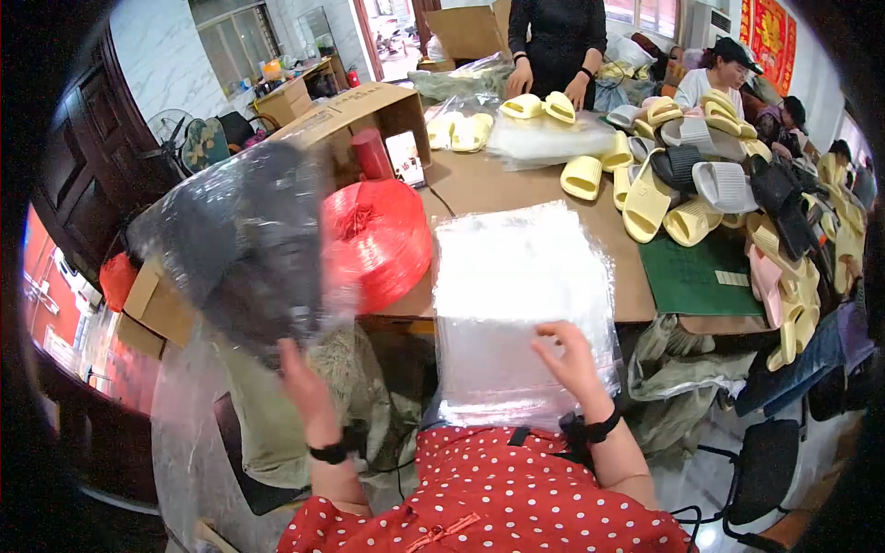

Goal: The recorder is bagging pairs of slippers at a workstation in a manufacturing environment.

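Left hand (300, 373) raised at 7 o'clock, fingers closed on the lower edge of a clear plastic bag (241, 241) with a dark grey slipper inside; bag blurred, held up at 9–10 o'clock, tilted, covering part of the red twine roll (380, 241)
Black wristband on the left wrist; exact pinch hidden behind the bag, thumb not visible

Right hand (573, 361) at 5 o'clock, fingers bent, fingertips (546, 330) pressing on the top sheet of a stack of clear plastic bags (516, 304); stack lies at centre, over the near edge of the brown table (489, 184), lower end just above the red polka-dot shirt (489, 502)
Black band on the right wrist too

Red twine roll just left of the stack, touching or nearly touching, cannot tell which
Open cardboard box (355, 115) at 11 o'clock behind the roll, red cylinder beside it

Pile of slippers (687, 180) at 1–3 o'clock: pale yellow, grey, black, some pink near the right rim; green mat (691, 276) at 3 o'clock under part of the pile

Another person in black stands at 12 o'clock, hands (576, 88) on a pair of pale yellow slippers on a second heap of clear bags
More people seated at 1–2 o'clock behind the slipper pile

Black chair (761, 470) at 4–5 o'clock on the floor
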Action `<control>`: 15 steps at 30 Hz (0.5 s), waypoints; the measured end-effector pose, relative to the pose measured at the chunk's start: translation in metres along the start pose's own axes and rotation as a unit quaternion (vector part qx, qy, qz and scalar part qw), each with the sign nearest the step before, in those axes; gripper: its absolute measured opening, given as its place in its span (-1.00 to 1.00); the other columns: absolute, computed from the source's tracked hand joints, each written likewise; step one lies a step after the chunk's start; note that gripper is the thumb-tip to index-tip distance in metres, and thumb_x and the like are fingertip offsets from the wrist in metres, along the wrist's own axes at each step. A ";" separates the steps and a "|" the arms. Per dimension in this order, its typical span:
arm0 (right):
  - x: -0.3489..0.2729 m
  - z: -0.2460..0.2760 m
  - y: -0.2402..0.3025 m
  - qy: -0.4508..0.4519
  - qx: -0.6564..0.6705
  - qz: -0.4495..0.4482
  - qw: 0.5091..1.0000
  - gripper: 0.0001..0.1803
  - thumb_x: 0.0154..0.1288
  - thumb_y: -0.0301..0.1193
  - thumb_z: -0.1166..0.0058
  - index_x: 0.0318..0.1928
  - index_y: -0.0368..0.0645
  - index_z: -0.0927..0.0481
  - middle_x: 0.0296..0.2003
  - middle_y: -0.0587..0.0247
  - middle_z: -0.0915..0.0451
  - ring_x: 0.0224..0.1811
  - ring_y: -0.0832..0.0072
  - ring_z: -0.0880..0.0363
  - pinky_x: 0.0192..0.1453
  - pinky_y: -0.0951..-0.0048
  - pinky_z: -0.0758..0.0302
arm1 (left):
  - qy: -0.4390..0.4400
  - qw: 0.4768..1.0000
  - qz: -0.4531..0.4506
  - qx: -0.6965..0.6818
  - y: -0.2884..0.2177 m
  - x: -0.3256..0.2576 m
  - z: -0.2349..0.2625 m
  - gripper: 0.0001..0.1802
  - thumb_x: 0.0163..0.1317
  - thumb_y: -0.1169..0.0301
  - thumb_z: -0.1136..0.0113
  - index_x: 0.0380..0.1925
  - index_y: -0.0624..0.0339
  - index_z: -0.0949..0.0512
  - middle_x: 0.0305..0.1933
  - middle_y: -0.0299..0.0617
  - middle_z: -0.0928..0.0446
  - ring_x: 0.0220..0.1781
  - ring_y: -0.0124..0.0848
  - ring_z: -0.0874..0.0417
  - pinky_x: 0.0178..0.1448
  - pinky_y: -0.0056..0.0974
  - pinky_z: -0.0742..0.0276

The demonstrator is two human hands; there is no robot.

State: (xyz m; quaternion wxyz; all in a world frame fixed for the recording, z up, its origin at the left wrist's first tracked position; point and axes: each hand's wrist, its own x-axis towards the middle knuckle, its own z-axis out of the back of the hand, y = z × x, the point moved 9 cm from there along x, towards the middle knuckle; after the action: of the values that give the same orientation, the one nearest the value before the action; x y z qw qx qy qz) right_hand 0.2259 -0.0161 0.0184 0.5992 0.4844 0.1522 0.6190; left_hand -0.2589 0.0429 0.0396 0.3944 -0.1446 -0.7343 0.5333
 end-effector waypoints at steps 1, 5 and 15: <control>0.001 0.006 -0.005 -0.003 0.002 -0.005 1.000 -0.73 0.20 -0.37 -0.29 -0.11 -0.18 -0.65 -0.20 0.14 -0.66 -0.14 0.22 -0.62 -0.11 0.29 -0.54 | -0.085 0.988 0.127 -0.029 -0.009 0.018 0.021 -0.42 0.34 0.19 -0.25 0.16 0.49 -0.48 0.10 0.06 -0.60 0.02 -0.13 -0.66 0.07 -0.10 -0.53; 0.008 0.012 -0.012 -0.043 0.018 -0.041 0.998 -0.79 0.23 -0.41 -0.25 -0.14 -0.21 -0.66 -0.20 0.14 -0.66 -0.14 0.26 -0.63 -0.12 0.33 -0.54 | -0.177 0.931 0.026 0.317 0.057 0.094 0.181 -0.35 0.29 0.09 -0.27 0.07 0.55 -0.48 0.04 0.24 -0.59 -0.02 0.06 -0.64 0.05 0.03 -0.50; 0.002 0.006 -0.031 -0.052 -0.005 -0.050 0.997 -0.82 0.25 -0.42 -0.22 -0.16 -0.22 -0.65 -0.22 0.12 -0.65 -0.15 0.23 -0.61 -0.12 0.31 -0.53 | 0.119 0.754 0.198 0.614 0.229 0.039 0.170 -0.40 0.22 0.15 -0.18 0.06 0.51 -0.46 0.02 0.35 -0.56 0.09 0.18 -0.58 0.15 0.12 -0.49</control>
State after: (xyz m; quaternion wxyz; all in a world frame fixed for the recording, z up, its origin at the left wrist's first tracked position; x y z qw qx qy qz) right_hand 0.2495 -0.0093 -0.0010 0.6388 0.5045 0.1419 0.5633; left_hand -0.4567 0.0427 -0.1701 0.3682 -0.0759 -0.1508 0.9143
